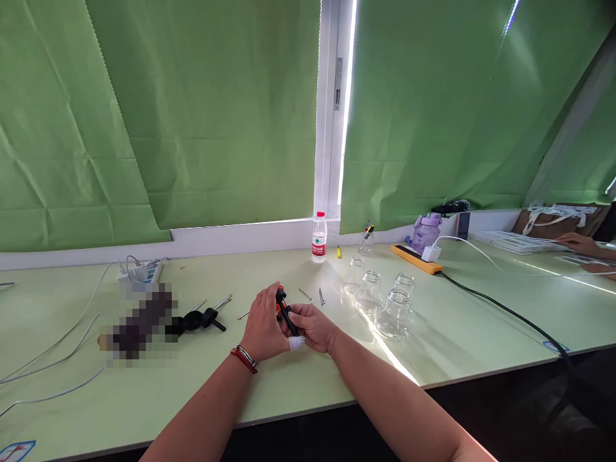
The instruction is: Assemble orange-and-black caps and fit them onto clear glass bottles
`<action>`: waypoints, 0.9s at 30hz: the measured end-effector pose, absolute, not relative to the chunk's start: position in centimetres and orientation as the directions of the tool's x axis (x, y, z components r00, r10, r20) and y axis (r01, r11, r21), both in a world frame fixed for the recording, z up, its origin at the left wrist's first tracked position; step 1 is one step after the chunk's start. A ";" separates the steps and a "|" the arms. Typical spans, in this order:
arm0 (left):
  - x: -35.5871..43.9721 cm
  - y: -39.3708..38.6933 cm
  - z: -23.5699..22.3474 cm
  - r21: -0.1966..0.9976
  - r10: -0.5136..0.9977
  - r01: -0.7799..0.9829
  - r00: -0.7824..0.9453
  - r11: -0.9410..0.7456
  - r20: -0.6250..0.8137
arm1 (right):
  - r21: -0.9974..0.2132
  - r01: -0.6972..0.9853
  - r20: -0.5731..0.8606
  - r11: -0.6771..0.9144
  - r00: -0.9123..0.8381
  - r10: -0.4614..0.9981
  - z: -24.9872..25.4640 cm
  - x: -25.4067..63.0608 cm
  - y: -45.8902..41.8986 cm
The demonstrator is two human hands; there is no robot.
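Observation:
Both hands meet above the table around a slim black tool with red-orange parts (287,313), whose exact kind I cannot make out. My left hand (264,327) is wrapped along its left side, white wrapping on the thumb. My right hand (312,326) pinches its lower right side with thumb and fingers. A thin rod (244,315) pokes out left of my left hand; what it belongs to is hidden. Beyond the hands lie two small metal pieces, one thin (305,294) and one thicker (321,296). To the left rest black-handled tools with metal shafts (195,321).
Several upside-down glasses (394,316) stand to the right. Behind are a red-capped water bottle (319,239), a yellow cutter (339,251), a purple bottle (426,232) and an orange power strip (416,258). White cables (72,350) cross the left side. Another person's hand (577,243) shows far right.

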State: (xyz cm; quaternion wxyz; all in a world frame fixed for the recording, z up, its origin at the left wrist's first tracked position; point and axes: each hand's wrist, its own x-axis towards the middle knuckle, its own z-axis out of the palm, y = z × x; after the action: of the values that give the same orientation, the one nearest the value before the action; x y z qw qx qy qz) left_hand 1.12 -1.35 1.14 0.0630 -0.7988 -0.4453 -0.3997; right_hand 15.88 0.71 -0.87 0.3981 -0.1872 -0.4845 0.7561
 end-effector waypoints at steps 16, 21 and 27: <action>-1.9 -0.9 2.0 0.522 0.823 0.725 0.110 -0.450 0.557 | -0.804 0.580 0.171 0.127 0.021 0.985 -2.9 22.1 6.5; -1.5 -1.1 1.8 0.527 0.832 0.728 0.107 -0.439 0.545 | -0.702 0.706 0.140 0.092 0.011 0.990 -2.3 20.9 5.7; -1.1 -1.3 1.9 0.508 0.838 0.744 0.124 -0.433 0.532 | -0.636 0.769 0.114 0.070 0.004 0.994 -1.8 20.8 5.6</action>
State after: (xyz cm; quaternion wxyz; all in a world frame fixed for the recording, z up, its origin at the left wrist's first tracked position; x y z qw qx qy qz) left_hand -1.12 -1.34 1.91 -0.0589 -0.7475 -0.5292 -0.3972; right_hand 20.77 5.56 -1.78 0.2784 -0.6514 -0.6764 0.2018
